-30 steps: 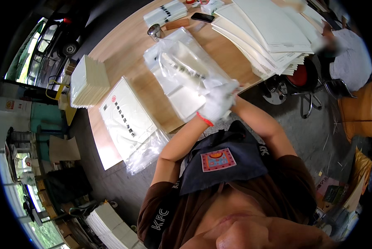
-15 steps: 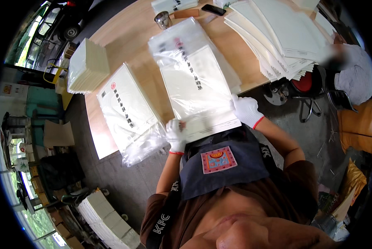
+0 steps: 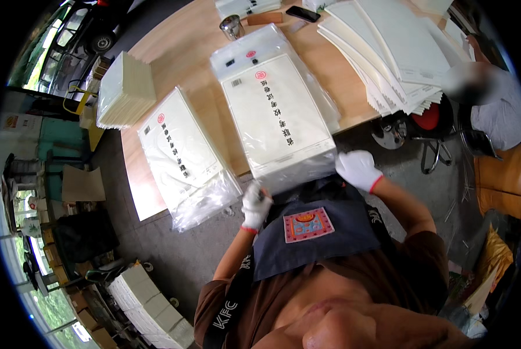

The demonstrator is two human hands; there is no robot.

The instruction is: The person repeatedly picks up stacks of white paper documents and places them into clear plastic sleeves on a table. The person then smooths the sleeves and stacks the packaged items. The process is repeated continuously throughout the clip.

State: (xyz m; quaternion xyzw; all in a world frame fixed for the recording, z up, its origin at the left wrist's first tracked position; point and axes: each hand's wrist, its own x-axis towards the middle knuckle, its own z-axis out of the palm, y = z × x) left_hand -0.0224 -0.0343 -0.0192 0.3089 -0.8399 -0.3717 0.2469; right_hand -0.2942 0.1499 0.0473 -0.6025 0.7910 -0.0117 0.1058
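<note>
Drawn down since 0.5 s ago, in head view: clear plastic bag (image 3: 298,173), now reaching past near edge of white printed pack (image 3: 279,110) inside, on counter (image 3: 185,55). Note left hand (image 3: 255,206) curled by near-left corner, right hand (image 3: 358,170) loosely bent beside opposite one; cannot tell about grip. Tug 2 corners evenly, keeping bag square.

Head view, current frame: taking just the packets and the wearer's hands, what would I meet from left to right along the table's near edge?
Left packet → gloved left hand → middle packet → gloved right hand.
</note>
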